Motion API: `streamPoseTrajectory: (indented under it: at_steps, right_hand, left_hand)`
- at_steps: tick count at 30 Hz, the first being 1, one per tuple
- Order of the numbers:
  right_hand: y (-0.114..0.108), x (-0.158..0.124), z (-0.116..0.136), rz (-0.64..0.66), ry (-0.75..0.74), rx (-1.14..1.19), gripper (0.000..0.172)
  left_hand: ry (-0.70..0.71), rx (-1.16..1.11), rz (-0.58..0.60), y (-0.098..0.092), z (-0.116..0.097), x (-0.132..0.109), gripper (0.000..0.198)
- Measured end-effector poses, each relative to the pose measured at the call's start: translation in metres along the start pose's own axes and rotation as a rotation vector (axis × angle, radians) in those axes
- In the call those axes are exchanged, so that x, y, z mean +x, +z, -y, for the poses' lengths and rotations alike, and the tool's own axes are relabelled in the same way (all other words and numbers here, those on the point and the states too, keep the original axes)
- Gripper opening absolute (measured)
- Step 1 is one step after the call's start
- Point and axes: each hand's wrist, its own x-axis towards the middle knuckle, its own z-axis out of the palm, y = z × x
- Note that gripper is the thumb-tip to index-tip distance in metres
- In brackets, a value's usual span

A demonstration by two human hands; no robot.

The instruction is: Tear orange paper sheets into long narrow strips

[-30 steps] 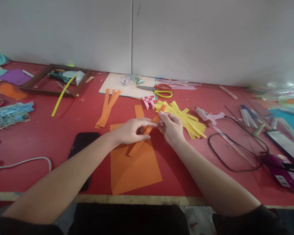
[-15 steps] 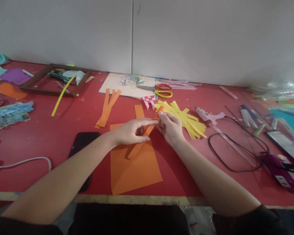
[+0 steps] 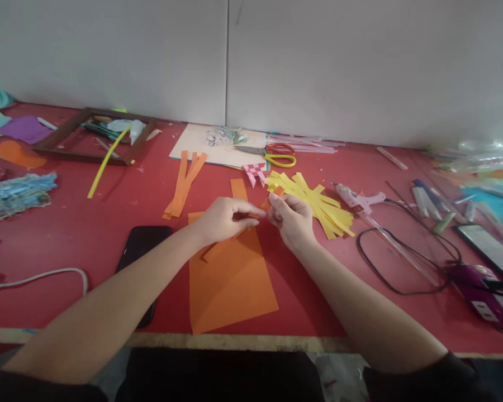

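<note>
A long orange paper strip [image 3: 218, 249] slants between my two hands above an orange paper sheet [image 3: 235, 290]. My right hand [image 3: 291, 218] pinches its upper end between thumb and fingers. The fingers and thumb of my left hand [image 3: 230, 219] are around the strip's middle, hiding much of it, and its lower end pokes out below that palm. Another orange strip [image 3: 238, 188] lies just past the sheet's far edge. Close beyond my right hand are a pile of yellow paper strips [image 3: 318, 204] and a small pink woven paper piece [image 3: 255, 172].
On the red table lie several orange strips [image 3: 183, 187], scissors [image 3: 280, 155], a pink glue gun [image 3: 356, 198] with a looped cord, and a black phone [image 3: 140, 248] beside my left forearm. A wooden frame [image 3: 62, 133] holding tools stands at the back left.
The orange strip has tilted flatter, its lower end shifting left and up. My left hand's thumb has moved up closer to its fingers. My right hand stays almost in place.
</note>
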Motion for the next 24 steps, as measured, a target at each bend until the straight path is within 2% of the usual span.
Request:
streamPoseTrajectory:
  at_steps: [8,14,18,24]
  right_hand:
    - [-0.0001,-0.0003,0.0003,0.002,-0.010,-0.019,0.049]
    - [-0.0021,-0.0002,-0.0032,0.010,-0.021,-0.063,0.049]
    - [-0.0029,0.0008,-0.0041,0.017,-0.022,-0.091,0.045]
    - [-0.0007,0.0002,-0.0012,0.020,-0.017,-0.068,0.031]
  left_hand:
    - [0.066,0.131,0.044,-0.0032,-0.0033,-0.0007,0.029]
    - [0.035,0.137,0.054,-0.0034,-0.0064,-0.0016,0.032]
    - [0.041,0.101,0.002,-0.0032,-0.0054,-0.0013,0.028]
    - [0.049,0.071,-0.128,-0.0048,-0.0046,-0.0001,0.028]
